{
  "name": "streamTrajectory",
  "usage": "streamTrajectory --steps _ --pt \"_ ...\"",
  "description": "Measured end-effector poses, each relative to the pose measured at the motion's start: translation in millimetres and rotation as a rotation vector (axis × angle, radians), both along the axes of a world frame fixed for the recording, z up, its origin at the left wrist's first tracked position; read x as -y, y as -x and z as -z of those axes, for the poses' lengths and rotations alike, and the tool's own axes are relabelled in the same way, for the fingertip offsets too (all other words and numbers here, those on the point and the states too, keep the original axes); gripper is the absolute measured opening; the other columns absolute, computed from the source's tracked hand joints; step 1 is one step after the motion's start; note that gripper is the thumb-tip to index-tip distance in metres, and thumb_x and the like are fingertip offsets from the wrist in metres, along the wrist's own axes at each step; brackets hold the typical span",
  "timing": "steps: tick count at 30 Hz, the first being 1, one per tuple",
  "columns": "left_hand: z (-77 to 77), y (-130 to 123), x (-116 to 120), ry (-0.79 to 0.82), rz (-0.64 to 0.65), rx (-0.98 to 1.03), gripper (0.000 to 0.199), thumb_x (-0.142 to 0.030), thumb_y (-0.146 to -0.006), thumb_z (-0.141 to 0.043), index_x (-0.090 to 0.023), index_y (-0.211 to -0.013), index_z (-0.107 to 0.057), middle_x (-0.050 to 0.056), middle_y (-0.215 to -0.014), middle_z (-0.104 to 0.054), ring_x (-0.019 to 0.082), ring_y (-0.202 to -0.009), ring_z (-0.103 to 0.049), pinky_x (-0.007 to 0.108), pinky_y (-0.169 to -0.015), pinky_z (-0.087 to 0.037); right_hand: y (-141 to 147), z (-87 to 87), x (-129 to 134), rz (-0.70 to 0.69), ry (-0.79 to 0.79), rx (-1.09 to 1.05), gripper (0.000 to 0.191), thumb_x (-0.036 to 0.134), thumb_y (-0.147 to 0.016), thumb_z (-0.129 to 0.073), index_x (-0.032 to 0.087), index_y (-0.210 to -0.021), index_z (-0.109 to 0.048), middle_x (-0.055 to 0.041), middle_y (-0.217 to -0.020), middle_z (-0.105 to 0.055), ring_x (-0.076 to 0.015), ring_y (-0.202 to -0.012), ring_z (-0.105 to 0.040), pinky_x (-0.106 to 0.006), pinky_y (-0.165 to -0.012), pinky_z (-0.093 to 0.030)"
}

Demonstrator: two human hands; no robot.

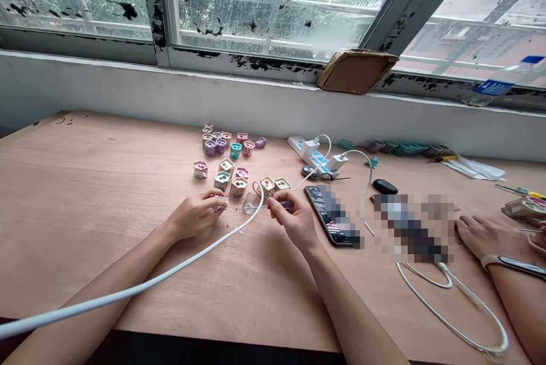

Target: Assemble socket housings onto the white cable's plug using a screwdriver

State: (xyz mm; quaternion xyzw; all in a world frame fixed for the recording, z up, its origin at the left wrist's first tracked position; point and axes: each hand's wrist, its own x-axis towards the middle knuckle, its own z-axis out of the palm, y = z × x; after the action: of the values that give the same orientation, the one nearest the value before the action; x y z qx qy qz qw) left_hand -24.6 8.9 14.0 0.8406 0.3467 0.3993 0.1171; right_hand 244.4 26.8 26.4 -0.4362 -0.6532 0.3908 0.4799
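Observation:
My left hand [197,212] pinches a small, partly see-through pinkish piece [220,202], mostly covered by my fingers. In my right hand [294,216] is a screwdriver [286,204] with a dark purple handle. Its thin shaft points left towards the piece; whether the tip touches it I cannot tell. Between my hands a clear plastic case [251,203] rests on the wood. Just beyond stand several two-hole pencil sharpeners, among them a green one [222,179], a yellowish one [239,186] and a pink one [200,169]. Tiny bits lie below the screwdriver.
A white cable [140,288] crosses the view in front of my hands. More sharpeners [235,150] are grouped farther back. To the right are a power strip [313,156], a phone [330,217], a black earbud case [384,186] and another person's hand [480,237].

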Motion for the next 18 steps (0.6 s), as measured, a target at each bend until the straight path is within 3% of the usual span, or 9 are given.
streamTrajectory --steps 5,9,15,18 --pt "-0.9 0.7 -1.5 -0.040 -0.024 0.062 0.018 -0.010 -0.093 -0.060 -0.019 -0.105 -0.069 0.009 -0.110 -0.070 0.016 -0.095 -0.072 0.025 -0.082 -0.059 -0.9 6.8 -6.4 -0.039 0.017 0.219 0.038 0.054 -0.087 -0.066 0.019 -0.074 -0.060 -0.0018 -0.067 -0.061 -0.0142 -0.057 -0.054 -0.025 -0.052 -0.041" --pt "-0.1 -1.4 -0.5 -0.004 -0.028 0.126 0.015 -0.011 -0.093 -0.061 -0.019 -0.104 -0.069 0.009 -0.111 -0.070 0.016 -0.094 -0.072 0.026 -0.083 -0.059 -2.5 9.1 -9.0 -0.051 0.055 0.264 0.036 0.052 -0.087 -0.065 0.019 -0.074 -0.060 0.0005 -0.062 -0.059 -0.0145 -0.056 -0.052 -0.025 -0.052 -0.040" --pt "0.2 -3.8 2.2 0.012 -0.014 0.153 0.014 -0.011 -0.093 -0.062 -0.018 -0.103 -0.069 0.009 -0.110 -0.070 0.016 -0.095 -0.071 0.026 -0.082 -0.058 -6.7 -5.8 -2.6 -0.276 0.086 0.457 0.018 0.034 -0.086 -0.066 0.018 -0.079 -0.068 -0.0021 -0.077 -0.069 -0.0162 -0.070 -0.060 -0.026 -0.063 -0.045" --pt "1.1 -3.5 2.4 0.025 -0.008 0.160 0.015 -0.010 -0.092 -0.062 -0.018 -0.103 -0.069 0.009 -0.110 -0.070 0.016 -0.096 -0.071 0.026 -0.082 -0.058 -11.0 -10.7 0.9 -0.331 0.071 0.631 0.015 0.029 -0.086 -0.067 0.019 -0.074 -0.065 -0.0005 -0.072 -0.069 -0.0148 -0.063 -0.058 -0.025 -0.056 -0.040"
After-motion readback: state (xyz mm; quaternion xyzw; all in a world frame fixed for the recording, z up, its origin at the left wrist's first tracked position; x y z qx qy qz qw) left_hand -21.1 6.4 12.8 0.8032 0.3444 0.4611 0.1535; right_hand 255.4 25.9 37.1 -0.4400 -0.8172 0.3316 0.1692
